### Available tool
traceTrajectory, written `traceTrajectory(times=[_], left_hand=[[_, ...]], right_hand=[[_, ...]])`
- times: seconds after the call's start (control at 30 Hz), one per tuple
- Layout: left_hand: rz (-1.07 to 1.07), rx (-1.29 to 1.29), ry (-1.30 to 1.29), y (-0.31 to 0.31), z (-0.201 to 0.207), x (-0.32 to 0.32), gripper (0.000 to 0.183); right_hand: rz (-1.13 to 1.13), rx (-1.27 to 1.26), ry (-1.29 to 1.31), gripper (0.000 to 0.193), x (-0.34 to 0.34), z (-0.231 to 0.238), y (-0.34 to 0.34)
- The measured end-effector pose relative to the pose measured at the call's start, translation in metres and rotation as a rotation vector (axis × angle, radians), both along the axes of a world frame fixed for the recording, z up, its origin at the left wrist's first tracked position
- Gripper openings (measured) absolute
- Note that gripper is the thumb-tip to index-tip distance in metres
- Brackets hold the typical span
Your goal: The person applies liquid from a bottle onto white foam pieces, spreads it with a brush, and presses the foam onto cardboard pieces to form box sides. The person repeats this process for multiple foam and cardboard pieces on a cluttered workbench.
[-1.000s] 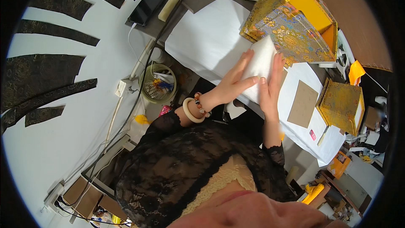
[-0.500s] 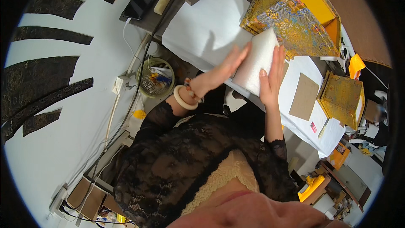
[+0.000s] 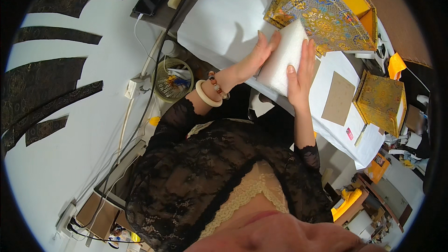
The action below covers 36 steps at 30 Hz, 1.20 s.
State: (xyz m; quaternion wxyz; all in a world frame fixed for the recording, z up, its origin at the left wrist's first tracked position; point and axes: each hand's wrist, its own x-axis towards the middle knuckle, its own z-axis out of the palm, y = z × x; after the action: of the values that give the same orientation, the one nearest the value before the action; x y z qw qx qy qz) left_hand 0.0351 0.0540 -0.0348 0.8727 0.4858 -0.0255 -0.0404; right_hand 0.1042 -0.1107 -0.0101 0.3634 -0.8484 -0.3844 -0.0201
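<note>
A single head-worn fisheye view is looking steeply down the wearer's black lace front, bending straight edges toward its dark round rim. It is sitting close above the white paper-covered worktable (image 3: 219, 23), whose near edge is running diagonally through the upper middle. Pale floor is filling the left side, clutter the lower right corner.

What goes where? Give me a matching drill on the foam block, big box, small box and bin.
Things:
1. foam block
2. big brocade box
3. small brocade box
4. bin

Places:
a. on the floor, left of the table
b. table's right end
c. between left hand and right hand
d. just beyond the foam, open

Pairs: 1-c, 2-d, 3-b, 4-a
</note>
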Motion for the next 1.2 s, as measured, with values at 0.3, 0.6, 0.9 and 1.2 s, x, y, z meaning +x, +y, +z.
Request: traceTrajectory(times=[0.3, 0.6, 0.9, 1.2], left_hand=[[0.247, -0.052, -0.153, -0.034, -0.007, 0.008, 0.079], [0.195, 0.141, -0.087, -0.014, 0.013, 0.018, 0.083], [0.206, -0.014, 0.006, -0.021, 0.010, 0.025, 0.080], [0.213, -0.114, 0.028, -0.029, 0.025, 0.024, 0.088]], right_hand=[[-0.006, -0.020, -0.006, 0.073, 0.000, 0.001, -0.001], [-0.029, -0.040, -0.008, 0.074, 0.001, -0.001, -0.006], [-0.061, -0.050, -0.042, 0.076, 0.001, 0.003, -0.012], [-0.070, -0.063, -0.022, 0.077, 0.000, 0.005, -0.013]])
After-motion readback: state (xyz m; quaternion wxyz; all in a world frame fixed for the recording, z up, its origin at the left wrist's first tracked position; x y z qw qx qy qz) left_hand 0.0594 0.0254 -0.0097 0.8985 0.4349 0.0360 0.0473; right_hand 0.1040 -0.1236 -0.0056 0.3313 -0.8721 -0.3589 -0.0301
